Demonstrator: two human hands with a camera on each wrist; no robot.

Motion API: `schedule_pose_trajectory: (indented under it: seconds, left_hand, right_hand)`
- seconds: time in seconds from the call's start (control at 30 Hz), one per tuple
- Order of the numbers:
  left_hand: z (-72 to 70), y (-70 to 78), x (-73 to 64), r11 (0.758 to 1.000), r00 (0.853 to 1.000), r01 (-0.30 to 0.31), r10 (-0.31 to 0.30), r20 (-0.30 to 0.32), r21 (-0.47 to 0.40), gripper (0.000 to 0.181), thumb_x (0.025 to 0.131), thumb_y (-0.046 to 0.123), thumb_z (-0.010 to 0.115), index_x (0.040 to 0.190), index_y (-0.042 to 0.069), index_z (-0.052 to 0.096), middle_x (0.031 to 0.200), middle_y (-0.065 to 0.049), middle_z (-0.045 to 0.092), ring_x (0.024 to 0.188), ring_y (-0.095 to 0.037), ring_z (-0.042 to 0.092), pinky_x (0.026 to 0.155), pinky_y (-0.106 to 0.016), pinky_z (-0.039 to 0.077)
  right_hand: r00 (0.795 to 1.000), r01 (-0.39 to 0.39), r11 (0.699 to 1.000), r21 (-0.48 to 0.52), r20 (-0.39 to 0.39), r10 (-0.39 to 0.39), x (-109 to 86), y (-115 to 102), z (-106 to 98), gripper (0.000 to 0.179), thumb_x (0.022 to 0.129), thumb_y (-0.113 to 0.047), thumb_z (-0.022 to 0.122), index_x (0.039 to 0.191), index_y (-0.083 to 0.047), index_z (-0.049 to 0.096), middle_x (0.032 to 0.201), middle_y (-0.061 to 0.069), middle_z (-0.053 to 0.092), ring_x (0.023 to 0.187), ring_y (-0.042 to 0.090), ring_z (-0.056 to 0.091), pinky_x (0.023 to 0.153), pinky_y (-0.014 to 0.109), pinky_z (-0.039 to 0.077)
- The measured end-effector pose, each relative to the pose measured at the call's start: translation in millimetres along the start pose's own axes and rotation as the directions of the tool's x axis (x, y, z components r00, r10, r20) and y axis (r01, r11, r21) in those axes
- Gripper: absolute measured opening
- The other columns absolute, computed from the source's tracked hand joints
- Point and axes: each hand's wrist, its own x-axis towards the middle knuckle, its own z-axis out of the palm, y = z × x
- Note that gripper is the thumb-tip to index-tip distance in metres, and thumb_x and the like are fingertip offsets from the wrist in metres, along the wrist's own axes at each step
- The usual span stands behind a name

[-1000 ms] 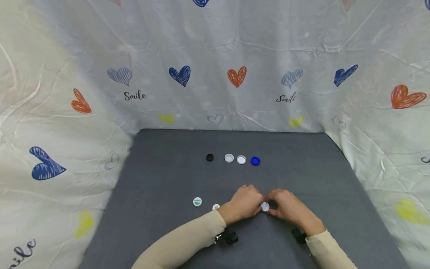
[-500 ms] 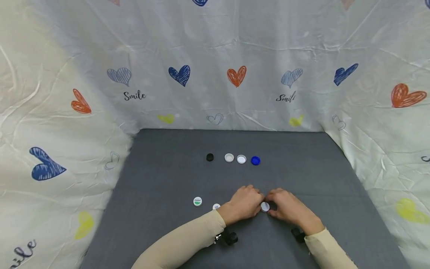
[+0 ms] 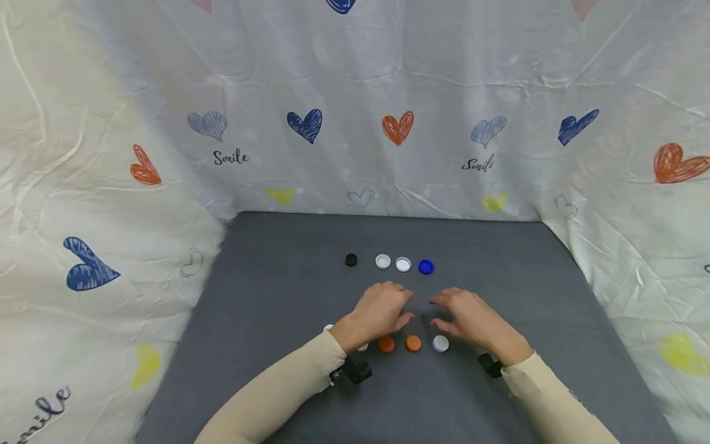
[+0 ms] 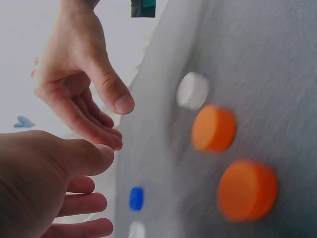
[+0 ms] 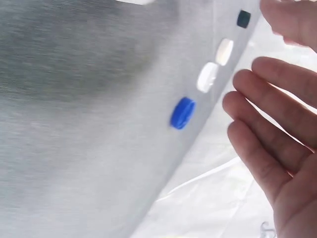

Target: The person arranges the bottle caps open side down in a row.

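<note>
Both hands hover over the table with nothing in them. In the head view my left hand (image 3: 378,313) is above the near row of bottle caps, fingers extended and thumb apart. My right hand (image 3: 473,319) is just beyond the white cap (image 3: 440,343) at that row's right end; the right wrist view shows its fingers spread. Left of this cap stand two orange caps (image 3: 413,343), clearly seen in the left wrist view too. Two more whitish caps (image 3: 363,348) are partly hidden by my left wrist and sleeve.
Farther back runs a second row: a black cap (image 3: 351,260), two white caps (image 3: 383,261) and a blue cap (image 3: 426,267). The dark grey table (image 3: 288,259) ends at a white curtain (image 3: 355,160) printed with hearts, which also hangs along both sides.
My hands have let go of the white cap, moved forward and come slightly apart. The cap stays on the table, and two orange caps that my left arm covered now show.
</note>
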Motion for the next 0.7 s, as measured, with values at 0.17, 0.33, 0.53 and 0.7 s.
schedule_pose_trajectory:
  seconds: [0.17, 0.33, 0.53, 0.7]
  left_hand:
    - [-17.1, -26.0, -5.0, 0.999, 0.998, 0.05, -0.05, -0.028, -0.005, 0.04, 0.089, 0.045, 0.074, 0.118, 0.018, 0.072, 0.102, 0.005, 0.073, 0.085, -0.014, 0.069, 0.072, -0.033, 0.057]
    - [-30.3, -54.4, -12.5, 0.99, 0.989, 0.142, -0.143, -0.036, -0.021, 0.046, 0.088, 0.044, 0.076, 0.123, 0.016, 0.071, 0.113, 0.001, 0.074, 0.096, -0.017, 0.071, 0.078, -0.035, 0.059]
    - [-37.6, -89.7, -24.8, 0.965, 0.965, 0.253, -0.257, -0.055, -0.066, 0.049, 0.086, 0.04, 0.079, 0.126, 0.013, 0.07, 0.121, -0.005, 0.073, 0.106, -0.022, 0.07, 0.085, -0.04, 0.058]
    - [-34.9, -118.8, -32.0, 0.946, 0.946, 0.316, -0.32, -0.047, -0.076, 0.049, 0.086, 0.038, 0.08, 0.126, 0.012, 0.07, 0.121, -0.007, 0.072, 0.105, -0.024, 0.071, 0.083, -0.041, 0.059]
  right_hand:
    - [0.999, 0.027, 0.999, -0.021, -0.026, -0.028, 24.4, -5.1, -10.8, 0.04, 0.083, -0.031, 0.083, 0.114, -0.007, 0.074, 0.114, 0.007, 0.072, 0.107, 0.027, 0.068, 0.089, 0.047, 0.056]
    - [0.996, 0.07, 0.997, -0.034, -0.045, -0.072, 49.4, -7.9, -16.3, 0.039, 0.085, -0.032, 0.082, 0.115, -0.008, 0.074, 0.115, 0.007, 0.072, 0.107, 0.026, 0.068, 0.09, 0.046, 0.055]
    - [0.994, 0.105, 0.994, -0.025, -0.028, -0.106, 77.8, -8.5, -15.8, 0.038, 0.088, -0.031, 0.078, 0.118, -0.008, 0.073, 0.117, 0.007, 0.072, 0.109, 0.026, 0.067, 0.092, 0.045, 0.055]
    - [0.993, 0.114, 0.993, -0.031, -0.016, -0.115, 103.3, -9.7, -16.1, 0.039, 0.088, -0.03, 0.078, 0.119, -0.007, 0.073, 0.119, 0.009, 0.071, 0.111, 0.028, 0.066, 0.093, 0.047, 0.054]
